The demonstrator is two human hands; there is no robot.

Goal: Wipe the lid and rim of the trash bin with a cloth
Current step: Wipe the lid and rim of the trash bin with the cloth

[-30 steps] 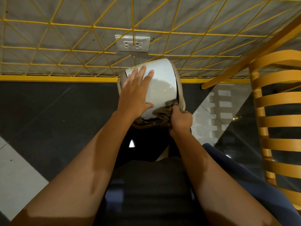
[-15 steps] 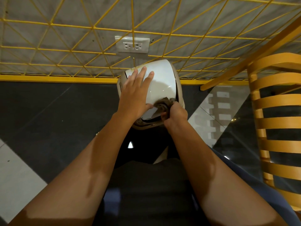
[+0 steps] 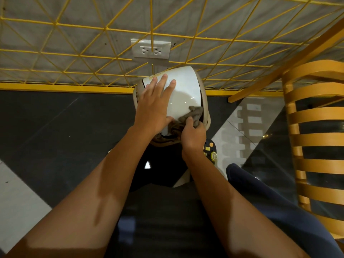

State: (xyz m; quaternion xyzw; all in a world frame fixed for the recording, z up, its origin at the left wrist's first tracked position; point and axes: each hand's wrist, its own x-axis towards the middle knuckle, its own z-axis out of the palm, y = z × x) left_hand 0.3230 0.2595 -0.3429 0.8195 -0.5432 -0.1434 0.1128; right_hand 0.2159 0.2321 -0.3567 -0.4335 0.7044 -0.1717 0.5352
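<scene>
A small trash bin stands on the dark floor against the wall, seen from above, with a glossy white lid [image 3: 186, 90] set in a beige rim [image 3: 206, 116]. My left hand [image 3: 154, 103] lies flat on the left part of the lid, fingers spread toward the wall. My right hand [image 3: 191, 135] is closed on a crumpled brown cloth [image 3: 191, 115], which is pressed on the lid's near right edge where it meets the rim. The bin's body below is hidden by my arms.
A yellow wire grid [image 3: 186, 36] covers the grey wall behind the bin, with a white double socket [image 3: 151, 50]. A yellow slatted chair [image 3: 316, 127] stands close on the right. A dark slipper with yellow patches [image 3: 211, 150] sits beside the bin.
My right hand has carried the cloth from the lid's near edge up and rightward along the right side. My left hand has stayed flat on the lid.
</scene>
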